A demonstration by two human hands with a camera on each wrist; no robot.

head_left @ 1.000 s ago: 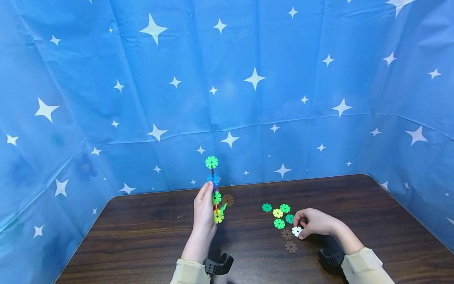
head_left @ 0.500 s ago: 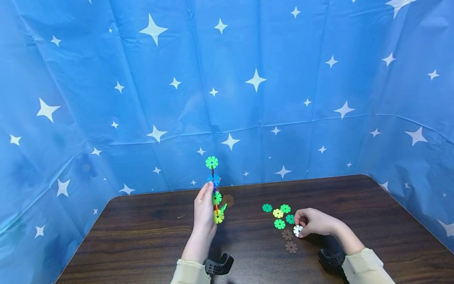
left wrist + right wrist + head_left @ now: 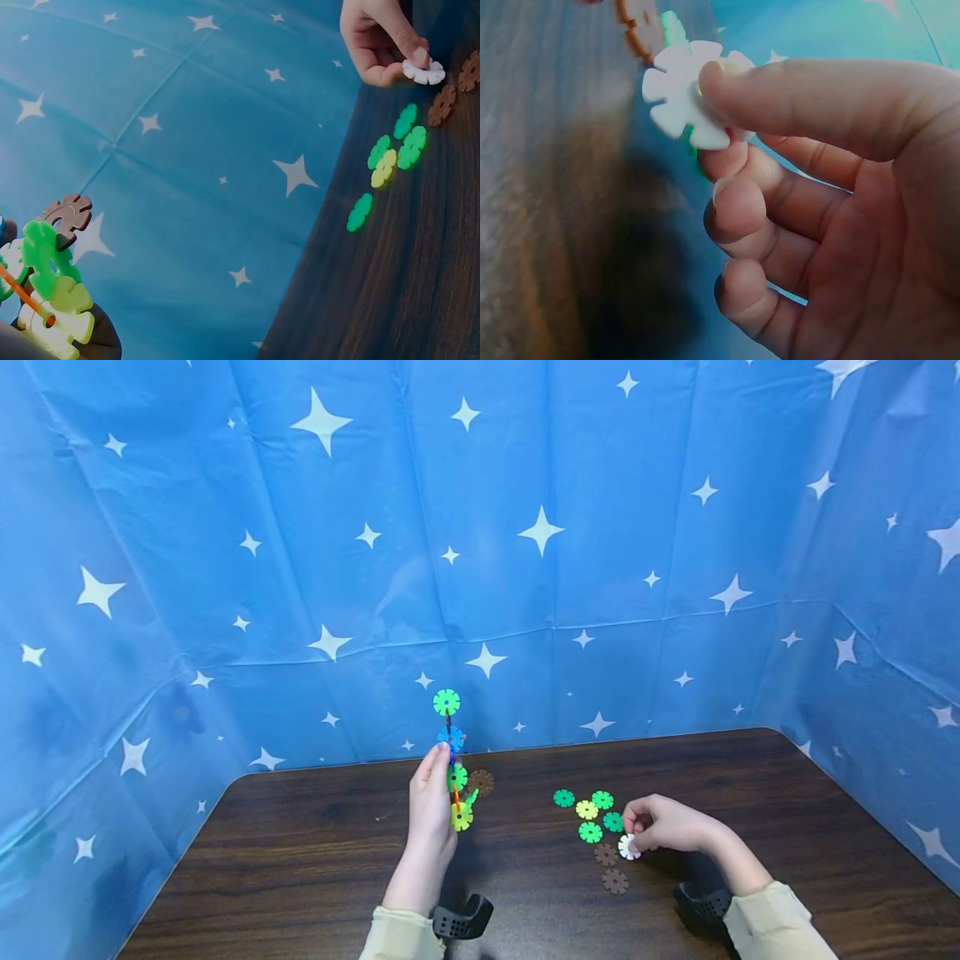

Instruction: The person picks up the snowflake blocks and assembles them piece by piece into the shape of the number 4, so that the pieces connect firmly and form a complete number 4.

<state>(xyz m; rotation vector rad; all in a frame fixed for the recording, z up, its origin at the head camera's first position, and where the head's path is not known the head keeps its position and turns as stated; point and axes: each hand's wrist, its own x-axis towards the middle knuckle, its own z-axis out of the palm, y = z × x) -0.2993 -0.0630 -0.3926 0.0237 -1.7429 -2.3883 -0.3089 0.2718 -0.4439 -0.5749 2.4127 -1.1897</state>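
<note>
My left hand (image 3: 431,810) grips a chain of slotted plastic snowflake discs (image 3: 447,702), joined edge to edge and held upright. Green, blue, yellow, orange and brown pieces show in it; my fingers hide part of it. In the left wrist view, a yellow disc (image 3: 71,319) sits at the near end of the chain. On the right, my right hand (image 3: 670,825) pinches a white snowflake disc (image 3: 673,94), with the thumb lying across its face. The other fingers curl loosely below, as the right wrist view shows.
Several loose discs lie just left of my right hand: green ones (image 3: 590,832), a yellow one (image 3: 587,810) and two brown ones (image 3: 615,882). The dark wooden table (image 3: 300,860) ends at a blue star-patterned curtain (image 3: 480,527) behind and at the sides.
My right hand has risen slightly with the white disc, and its thumb now covers more of the disc. The left hand and the chain have stayed nearly still.
</note>
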